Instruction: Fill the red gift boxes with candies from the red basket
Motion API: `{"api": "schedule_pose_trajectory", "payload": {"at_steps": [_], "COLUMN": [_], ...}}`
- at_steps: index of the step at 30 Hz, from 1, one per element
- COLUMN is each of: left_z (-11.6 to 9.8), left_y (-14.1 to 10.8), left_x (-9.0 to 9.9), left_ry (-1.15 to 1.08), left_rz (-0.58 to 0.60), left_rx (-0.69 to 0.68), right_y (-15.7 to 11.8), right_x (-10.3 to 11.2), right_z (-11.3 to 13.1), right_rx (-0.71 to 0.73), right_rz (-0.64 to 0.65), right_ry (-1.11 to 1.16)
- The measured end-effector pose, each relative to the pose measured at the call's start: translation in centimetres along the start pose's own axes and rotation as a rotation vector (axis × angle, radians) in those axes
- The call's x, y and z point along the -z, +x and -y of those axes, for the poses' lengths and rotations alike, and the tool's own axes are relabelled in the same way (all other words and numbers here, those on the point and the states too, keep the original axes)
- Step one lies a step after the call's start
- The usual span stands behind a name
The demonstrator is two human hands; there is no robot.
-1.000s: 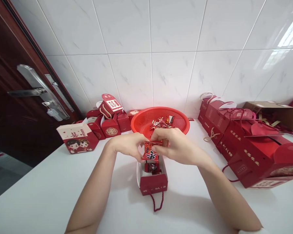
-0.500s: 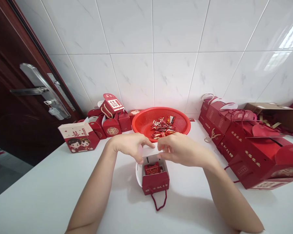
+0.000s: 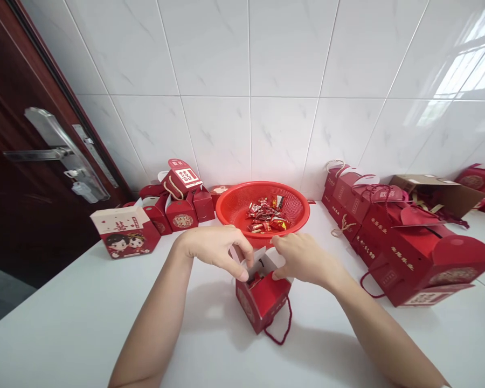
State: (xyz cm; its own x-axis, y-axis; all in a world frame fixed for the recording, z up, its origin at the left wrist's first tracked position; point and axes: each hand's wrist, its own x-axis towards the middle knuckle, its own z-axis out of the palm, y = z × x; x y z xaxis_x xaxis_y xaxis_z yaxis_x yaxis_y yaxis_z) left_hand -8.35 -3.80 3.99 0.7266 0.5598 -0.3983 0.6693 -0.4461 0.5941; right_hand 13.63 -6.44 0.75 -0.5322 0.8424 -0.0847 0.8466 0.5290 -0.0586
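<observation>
A small red gift box (image 3: 262,302) with a dark red cord handle stands on the white table, turned at an angle, its top partly open and showing white inner flaps. Something red lies inside, largely hidden. My left hand (image 3: 222,250) curves over the box's left side, thumb and fingertips pinching a flap at the upper edge. On the right side, my right hand (image 3: 301,258) bends over the box with its thumb against the red top panel and its fingers at the rear flap. Just behind the hands is a red plastic basket (image 3: 226,207) holding wrapped candies (image 3: 269,215).
Several red gift boxes (image 3: 181,215) stand at the back left, beside a box with cartoon figures (image 3: 125,240). Larger red boxes (image 3: 396,248) line the right side, near an open brown carton (image 3: 456,196). A tiled wall runs behind; a door is at left.
The gift box has turned, and its near red panel has folded inward over part of the opening. Both hands have moved down onto its flaps. The view has shifted slightly right.
</observation>
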Motion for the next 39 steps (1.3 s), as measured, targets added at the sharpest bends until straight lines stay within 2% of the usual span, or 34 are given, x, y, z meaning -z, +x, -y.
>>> {"api": "schedule_pose_trajectory", "payload": {"at_steps": [4,7,10,13,17,19,21,23,25,26,27,29,31,33,36,39], "left_z": [-0.9,-1.7,-2.1,-2.2,-2.3,-2.4,-2.5,-2.4,-2.2,-2.0,-1.9,-1.6,-1.5,-1.3,-1.1,-0.9], "left_y": [0.6,1.9,3.2,3.6,3.4,3.3,3.5,3.8,4.2,4.3,4.5,4.7,4.7,4.8,4.9,4.9], "left_x": [-0.5,-1.3,-2.2,-2.6,-2.8,-2.9,-2.9,-2.8,-2.6,-2.6,-2.5,-2.3,-2.2,-2.2,-2.1,-2.1], "left_ry": [-0.004,0.012,0.025,0.155,0.313,0.310,0.298,0.283,0.260,0.246,0.232,0.205,0.181,0.171,0.185,0.196], "left_rz": [0.040,0.075,0.045,-0.041,-0.130,-0.136,-0.094,-0.027,0.030,0.048,0.060,0.073,0.078,0.079,0.071,0.072], "left_rx": [-0.069,-0.063,0.036,0.127,0.227,0.214,0.144,0.075,0.055,0.062,0.074,0.091,0.097,0.098,0.086,0.071], "right_y": [-0.9,-1.9,-2.9,-4.0,-5.1,-5.4,-5.5,-5.6,-5.7,-5.9,-6.0,-6.4,-6.8,-7.1,-7.4,-7.6], "right_x": [-1.3,-1.9,-2.6,-3.7,-5.2,-6.1,-7.1,-8.0,-8.6,-8.8,-9.0,-9.5,-9.9,-10.5,-10.9,-10.6], "right_z": [-0.9,-1.5,-2.0,-2.3,-1.9,-1.6,-1.4,-1.5,-1.8,-2.0,-2.2,-2.6,-2.8,-2.7,-2.3,-2.2], "right_rx": [-0.055,-0.031,0.048,0.165,0.302,0.354,0.378,0.318,0.155,0.065,-0.013,-0.093,-0.082,-0.038,0.004,-0.018], "right_rz": [-0.016,-0.074,-0.226,-0.349,-0.394,-0.391,-0.419,-0.506,-0.590,-0.590,-0.555,-0.399,-0.216,-0.090,-0.013,0.017], "right_ry": [0.038,0.202,0.483,0.687,0.705,0.685,0.731,0.826,0.900,0.917,0.929,0.962,1.014,1.095,1.261,1.475]}}
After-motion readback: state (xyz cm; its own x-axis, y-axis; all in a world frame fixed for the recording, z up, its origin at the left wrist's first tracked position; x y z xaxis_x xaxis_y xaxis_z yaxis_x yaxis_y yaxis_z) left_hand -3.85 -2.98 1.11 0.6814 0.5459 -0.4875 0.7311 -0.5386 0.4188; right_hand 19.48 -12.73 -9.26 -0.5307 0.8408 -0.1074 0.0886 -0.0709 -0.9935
